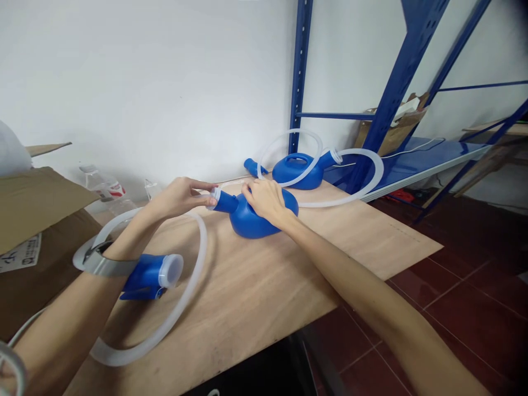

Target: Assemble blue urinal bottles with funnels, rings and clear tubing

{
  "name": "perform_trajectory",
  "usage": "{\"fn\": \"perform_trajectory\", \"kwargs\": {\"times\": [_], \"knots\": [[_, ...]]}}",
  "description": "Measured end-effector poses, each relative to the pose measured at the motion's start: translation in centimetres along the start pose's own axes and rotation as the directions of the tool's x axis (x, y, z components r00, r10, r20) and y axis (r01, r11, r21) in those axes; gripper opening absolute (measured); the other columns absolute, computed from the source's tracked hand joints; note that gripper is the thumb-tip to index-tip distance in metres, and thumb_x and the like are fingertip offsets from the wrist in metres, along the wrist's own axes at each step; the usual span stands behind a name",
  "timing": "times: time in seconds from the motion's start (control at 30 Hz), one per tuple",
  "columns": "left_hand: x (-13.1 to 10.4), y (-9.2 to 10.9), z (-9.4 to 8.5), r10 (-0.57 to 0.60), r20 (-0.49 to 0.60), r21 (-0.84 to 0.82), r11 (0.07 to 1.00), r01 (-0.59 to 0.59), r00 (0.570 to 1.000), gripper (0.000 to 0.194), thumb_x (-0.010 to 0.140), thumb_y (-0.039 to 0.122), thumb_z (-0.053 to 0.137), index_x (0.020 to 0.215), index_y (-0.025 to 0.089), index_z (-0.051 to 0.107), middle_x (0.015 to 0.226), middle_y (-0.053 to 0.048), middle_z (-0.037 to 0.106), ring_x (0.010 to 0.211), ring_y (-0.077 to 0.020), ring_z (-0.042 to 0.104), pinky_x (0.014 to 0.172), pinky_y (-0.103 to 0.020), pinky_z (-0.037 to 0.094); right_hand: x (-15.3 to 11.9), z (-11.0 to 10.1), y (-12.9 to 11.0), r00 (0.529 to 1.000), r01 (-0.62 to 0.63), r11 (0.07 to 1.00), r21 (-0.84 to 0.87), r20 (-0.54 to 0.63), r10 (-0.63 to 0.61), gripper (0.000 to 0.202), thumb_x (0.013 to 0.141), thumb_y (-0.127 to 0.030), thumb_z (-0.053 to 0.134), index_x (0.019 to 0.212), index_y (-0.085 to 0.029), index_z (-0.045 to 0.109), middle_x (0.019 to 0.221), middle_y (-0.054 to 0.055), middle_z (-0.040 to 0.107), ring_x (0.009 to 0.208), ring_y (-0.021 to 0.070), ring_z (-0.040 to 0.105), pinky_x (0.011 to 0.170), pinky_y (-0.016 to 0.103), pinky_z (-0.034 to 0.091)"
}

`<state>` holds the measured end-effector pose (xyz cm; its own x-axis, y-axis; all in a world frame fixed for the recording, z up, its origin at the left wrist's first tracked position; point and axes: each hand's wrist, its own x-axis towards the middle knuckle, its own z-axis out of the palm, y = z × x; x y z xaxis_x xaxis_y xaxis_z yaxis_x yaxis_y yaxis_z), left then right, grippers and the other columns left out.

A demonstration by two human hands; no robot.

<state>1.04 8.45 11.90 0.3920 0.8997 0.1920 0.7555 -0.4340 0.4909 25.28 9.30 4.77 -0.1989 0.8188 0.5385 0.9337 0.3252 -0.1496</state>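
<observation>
A blue plastic urinal bottle [251, 223] lies on the wooden tabletop [264, 280], its neck pointing left. The fingers of my left hand [181, 197] pinch the clear cap [214, 198] at the end of that neck. My right hand [266, 199] wraps over the top of the bottle and grips it; the handle beneath is mostly hidden. Below my left forearm lies a blue tube fitting [150, 270] with a whitish end cap [171, 270]. A translucent hose [197, 275] curves around the fitting.
Behind the held bottle stands a second blue bottle [299, 175] with a looped hose [375, 170] and a small blue fitting [253, 166]. An open cardboard box [45, 203] and a clear plastic bottle [101, 184] are at left. Blue metal shelving [301, 71] rises behind the table.
</observation>
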Motion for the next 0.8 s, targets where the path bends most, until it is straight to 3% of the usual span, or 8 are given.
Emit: {"fn": "perform_trajectory", "kwargs": {"times": [0.1, 0.23, 0.43, 0.5, 0.63, 0.73, 0.8], "knots": [[-0.1, 0.3, 0.5, -0.039, -0.033, -0.044, 0.998, 0.037, 0.999, 0.074, 0.063, 0.070, 0.082, 0.117, 0.019, 0.082, 0.118, -0.008, 0.080, 0.100, -0.0331, 0.074, 0.085, -0.033, 0.058, 0.1, 0.0, -0.2, 1.000, -0.023, 0.999, -0.032, 0.013, 0.023, 0.055, 0.111, -0.033, 0.031, 0.101, -0.012, 0.081, 0.106, 0.016, 0.080, 0.100, 0.0272, 0.074, 0.084, 0.033, 0.045], [-0.5, 0.3, 0.7, -0.003, -0.041, -0.032, 0.999, 0.001, 0.999, 0.072, 0.074, 0.071, 0.072, 0.122, 0.019, 0.080, 0.126, -0.008, 0.077, 0.105, -0.0326, 0.074, 0.092, -0.035, 0.057, 0.2, -0.1, -0.3, 1.000, -0.015, 0.998, -0.057, 0.019, 0.016, 0.055, 0.111, -0.032, 0.030, 0.104, -0.012, 0.081, 0.108, 0.017, 0.080, 0.103, 0.0275, 0.074, 0.086, 0.033, 0.046], [0.6, 1.7, 0.1, 0.164, 0.162, 0.127, 0.974, -0.186, 0.973, 0.081, 0.084, 0.068, 0.061, 0.151, 0.023, 0.058, 0.147, -0.009, 0.065, 0.127, -0.0303, 0.065, 0.103, -0.034, 0.052, 0.2, 0.0, 0.1, 0.999, 0.012, 0.998, -0.054, 0.036, -0.010, 0.053, 0.111, -0.036, 0.032, 0.105, -0.015, 0.080, 0.110, 0.014, 0.080, 0.103, 0.0261, 0.074, 0.087, 0.032, 0.047], [1.2, 2.6, 0.4, 0.214, 0.204, 0.156, 0.956, -0.248, 0.955, 0.076, 0.087, 0.065, 0.058, 0.151, 0.022, 0.058, 0.148, -0.009, 0.064, 0.129, -0.0291, 0.064, 0.105, -0.033, 0.049, 0.2, -0.1, 0.3, 0.999, 0.017, 0.999, -0.044, 0.039, -0.015, 0.051, 0.111, -0.036, 0.034, 0.105, -0.016, 0.080, 0.110, 0.014, 0.080, 0.103, 0.0264, 0.074, 0.086, 0.032, 0.047], [2.1, 3.9, 1.6, 0.178, 0.090, 0.200, 0.960, -0.193, 0.980, 0.056, 0.092, 0.057, 0.048, 0.123, 0.020, 0.077, 0.114, -0.008, 0.080, 0.101, -0.0260, 0.072, 0.092, -0.032, 0.052, 0.2, -0.4, 0.3, 0.999, 0.019, 1.000, -0.021, 0.050, -0.018, 0.047, 0.110, -0.036, 0.038, 0.105, -0.016, 0.080, 0.111, 0.015, 0.080, 0.105, 0.0266, 0.073, 0.089, 0.033, 0.047], [2.7, 4.1, 2.4, 0.122, 0.031, 0.180, 0.976, -0.125, 0.992, 0.046, 0.089, 0.053, 0.050, 0.092, 0.020, 0.081, 0.087, -0.005, 0.080, 0.081, -0.0217, 0.069, 0.078, -0.029, 0.052, 0.0, -0.6, 0.2, 0.999, 0.019, 1.000, -0.005, 0.050, -0.018, 0.048, 0.110, -0.034, 0.037, 0.105, -0.015, 0.080, 0.112, 0.015, 0.080, 0.106, 0.0261, 0.073, 0.090, 0.032, 0.046], [3.2, 4.1, 2.9, 0.077, 0.011, 0.203, 0.976, -0.077, 0.997, 0.038, 0.084, 0.048, 0.054, 0.083, 0.019, 0.079, 0.080, -0.005, 0.077, 0.075, -0.0203, 0.067, 0.072, -0.029, 0.050, 0.0, -0.8, 0.2, 0.998, 0.025, 1.000, 0.006, 0.051, -0.025, 0.049, 0.110, -0.035, 0.037, 0.105, -0.015, 0.080, 0.111, 0.015, 0.080, 0.107, 0.0257, 0.072, 0.091, 0.032, 0.046]]}}
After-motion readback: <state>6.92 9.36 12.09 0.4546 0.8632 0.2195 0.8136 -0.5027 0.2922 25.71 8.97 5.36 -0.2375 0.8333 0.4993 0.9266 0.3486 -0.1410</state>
